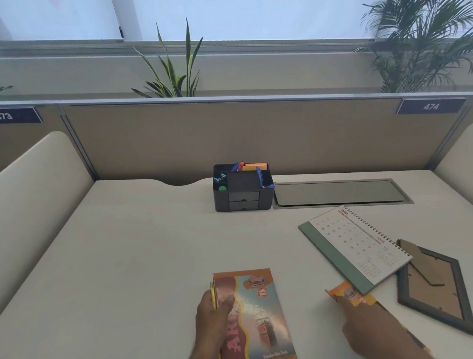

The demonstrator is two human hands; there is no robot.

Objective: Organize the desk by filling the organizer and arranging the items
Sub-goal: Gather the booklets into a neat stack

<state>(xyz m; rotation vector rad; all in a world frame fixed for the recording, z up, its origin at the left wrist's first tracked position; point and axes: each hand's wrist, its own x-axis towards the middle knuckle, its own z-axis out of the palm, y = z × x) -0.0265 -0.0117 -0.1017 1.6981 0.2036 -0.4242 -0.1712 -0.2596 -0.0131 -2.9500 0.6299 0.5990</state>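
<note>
A dark grey organizer (241,199) stands at the back middle of the desk, with pens, an orange pad and small items in its compartments. Near the front edge lies a stack of colourful notebooks (256,320); my left hand (213,321) grips its left edge, thumb on the cover. My right hand (371,328) rests on an orange booklet (351,293), index finger stretched onto it. A spiral desk calendar (355,246) lies flat over the booklet's far end. A picture frame (436,287) lies face down to the right.
A grey cable hatch (336,193) is set into the desk (122,261) right of the organizer. Beige partition panels close the back and both sides, with number plates 473 and 474. Plants stand behind the partition.
</note>
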